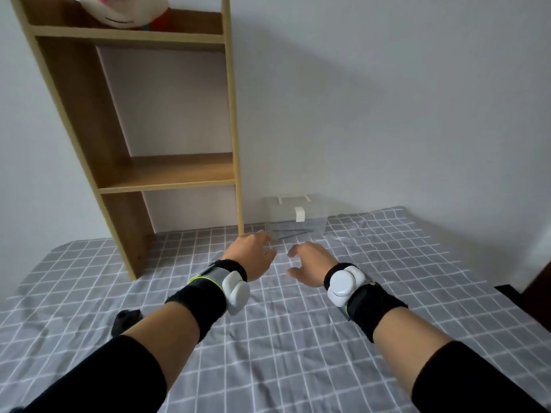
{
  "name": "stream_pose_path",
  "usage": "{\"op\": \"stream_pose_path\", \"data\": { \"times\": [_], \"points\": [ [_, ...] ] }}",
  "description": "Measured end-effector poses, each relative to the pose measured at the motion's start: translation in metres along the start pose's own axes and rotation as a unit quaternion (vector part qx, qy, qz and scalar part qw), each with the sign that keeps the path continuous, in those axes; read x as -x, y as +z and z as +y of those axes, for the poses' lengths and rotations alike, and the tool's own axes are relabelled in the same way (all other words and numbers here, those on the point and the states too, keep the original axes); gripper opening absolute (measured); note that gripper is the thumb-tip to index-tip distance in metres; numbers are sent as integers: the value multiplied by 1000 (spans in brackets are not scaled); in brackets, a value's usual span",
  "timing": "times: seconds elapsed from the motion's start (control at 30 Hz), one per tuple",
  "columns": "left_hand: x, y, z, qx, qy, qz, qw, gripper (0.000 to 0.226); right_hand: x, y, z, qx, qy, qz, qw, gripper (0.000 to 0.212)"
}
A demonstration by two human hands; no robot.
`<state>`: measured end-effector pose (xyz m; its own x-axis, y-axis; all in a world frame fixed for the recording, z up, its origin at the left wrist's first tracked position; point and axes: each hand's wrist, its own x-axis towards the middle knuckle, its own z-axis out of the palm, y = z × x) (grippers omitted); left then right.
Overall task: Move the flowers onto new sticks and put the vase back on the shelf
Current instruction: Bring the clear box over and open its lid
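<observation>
Both hands, the left hand [253, 251] and right hand [310, 263], hang open and empty over the checked bed [298, 338], near the clear box [295, 217] of thin sticks [293, 232] beside the wooden shelf [167, 171].

dim, even, soft daylight | broad faint shadow cast by shelf [167, 171] across wall [387, 99] | no glare | wide-angle bending at edges | slight softness throughout, hands mildly blurred

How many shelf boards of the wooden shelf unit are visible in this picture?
2 on the wooden shelf unit: the upper board, under a white object, and the lower board, which is bare. More may be above the frame.
</observation>
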<state>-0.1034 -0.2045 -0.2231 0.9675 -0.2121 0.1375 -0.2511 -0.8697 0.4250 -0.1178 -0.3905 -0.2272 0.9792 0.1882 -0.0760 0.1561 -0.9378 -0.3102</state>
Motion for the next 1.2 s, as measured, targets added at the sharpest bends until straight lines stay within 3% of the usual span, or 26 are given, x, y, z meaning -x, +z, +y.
{"op": "stream_pose_path", "data": {
  "times": [0.3,0.47,0.8,1.2],
  "points": [
    [-102,49,12,22,-54,-15,998,75,-99,-11,75,-62,98,88,989,96],
    [-139,62,9,33,-86,-13,996,78,-139,-16,102,-118,104,92,983,111],
    [-144,63,7,42,-80,-6,996,72,-141,-2,109,-206,47,156,965,89],
    [-16,44,22,59,-63,7,996,67,-25,7,74,-195,54,169,965,88]
  ]
}}
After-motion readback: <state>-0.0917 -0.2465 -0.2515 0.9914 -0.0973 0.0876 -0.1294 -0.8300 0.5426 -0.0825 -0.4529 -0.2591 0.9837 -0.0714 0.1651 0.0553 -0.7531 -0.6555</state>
